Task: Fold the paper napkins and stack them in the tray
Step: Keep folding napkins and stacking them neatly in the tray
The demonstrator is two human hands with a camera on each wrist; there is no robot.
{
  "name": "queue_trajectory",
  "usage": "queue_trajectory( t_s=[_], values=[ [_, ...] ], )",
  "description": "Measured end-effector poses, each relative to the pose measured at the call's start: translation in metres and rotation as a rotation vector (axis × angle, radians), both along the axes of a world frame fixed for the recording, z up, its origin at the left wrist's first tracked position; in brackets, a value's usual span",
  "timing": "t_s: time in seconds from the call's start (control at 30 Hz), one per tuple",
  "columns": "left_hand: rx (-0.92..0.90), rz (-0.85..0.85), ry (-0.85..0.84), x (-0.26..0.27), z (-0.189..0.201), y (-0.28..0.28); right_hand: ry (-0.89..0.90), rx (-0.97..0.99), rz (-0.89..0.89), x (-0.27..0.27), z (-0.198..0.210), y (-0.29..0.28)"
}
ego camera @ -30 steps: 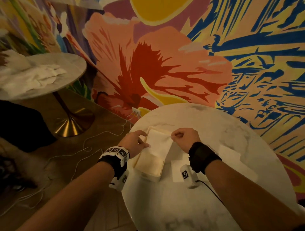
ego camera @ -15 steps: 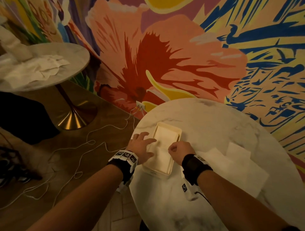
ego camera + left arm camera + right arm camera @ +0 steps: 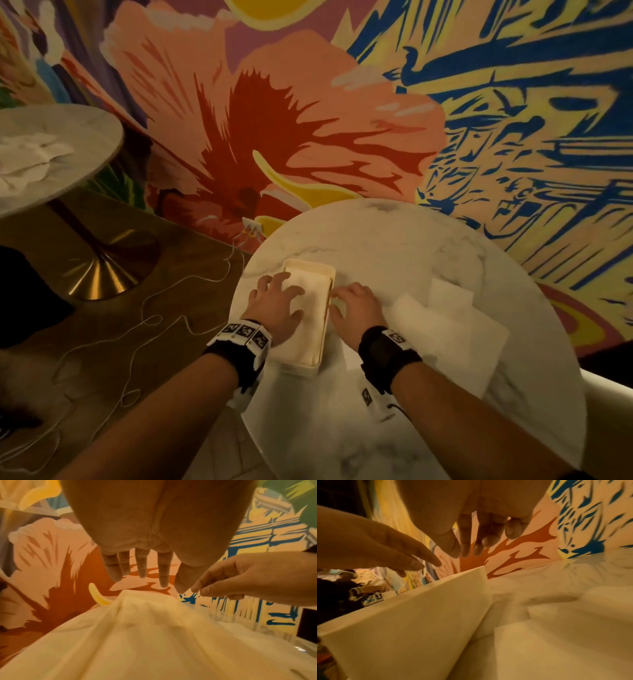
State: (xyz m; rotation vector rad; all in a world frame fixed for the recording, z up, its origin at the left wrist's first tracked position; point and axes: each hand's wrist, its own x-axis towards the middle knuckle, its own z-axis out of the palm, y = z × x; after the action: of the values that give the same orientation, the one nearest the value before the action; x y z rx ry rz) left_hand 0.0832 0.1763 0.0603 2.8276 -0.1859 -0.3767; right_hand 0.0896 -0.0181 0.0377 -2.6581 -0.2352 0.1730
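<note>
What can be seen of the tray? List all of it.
The tray is a cream, oblong, shallow box with rounded corners, plastic by its look. It sits flat near the left edge of the round marble table. A folded napkin lies inside. The left hand rests spread over it; the right hand is at its right wall, contact unclear.

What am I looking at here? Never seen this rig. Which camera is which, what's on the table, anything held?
No robot: a person with a camera on the head and one on each wrist. The head view looks down at a round marble table. The left hand lies flat, fingers spread, over a folded napkin in the cream tray. The right hand hovers just right of the tray, fingers loosely curled, no grip on anything. Unfolded napkins lie further right. Each wrist view looks along its own fingers.
</note>
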Motion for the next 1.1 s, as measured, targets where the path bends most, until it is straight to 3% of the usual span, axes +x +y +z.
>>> queue_trajectory(
  t_s=[0.17, 0.27, 0.4, 0.53, 0.67, 0.87, 1.1],
  values=[
    [-0.156, -0.109, -0.075, 0.011, 0.011, -0.058, 0.061, 0.154, -0.281, -0.008, -0.014, -0.060],
    [-0.229, -0.154, -0.007, 0.014, 0.009, -0.095, 0.190, 0.140, -0.424, -0.015, -0.029, -0.104],
    [-0.235, -0.157, 0.107, 0.016, -0.007, -0.138, 0.367, -0.158, -0.227, -0.030, -0.048, -0.147],
    [-0.149, -0.104, 0.256, 0.022, -0.036, -0.169, 0.483, -0.262, -0.067, -0.040, -0.053, -0.163],
    [-0.042, -0.033, 0.356, 0.028, -0.063, -0.186, 0.464, -0.226, -0.033, -0.044, -0.059, -0.169],
    [0.028, -0.026, 0.329, 0.041, -0.079, -0.202, 0.464, -0.138, 0.020, -0.042, -0.059, -0.187],
    [-0.116, 0.041, 0.203, 0.048, -0.077, -0.210, 0.465, -0.015, -0.018, -0.039, -0.061, -0.199]
  ],
)
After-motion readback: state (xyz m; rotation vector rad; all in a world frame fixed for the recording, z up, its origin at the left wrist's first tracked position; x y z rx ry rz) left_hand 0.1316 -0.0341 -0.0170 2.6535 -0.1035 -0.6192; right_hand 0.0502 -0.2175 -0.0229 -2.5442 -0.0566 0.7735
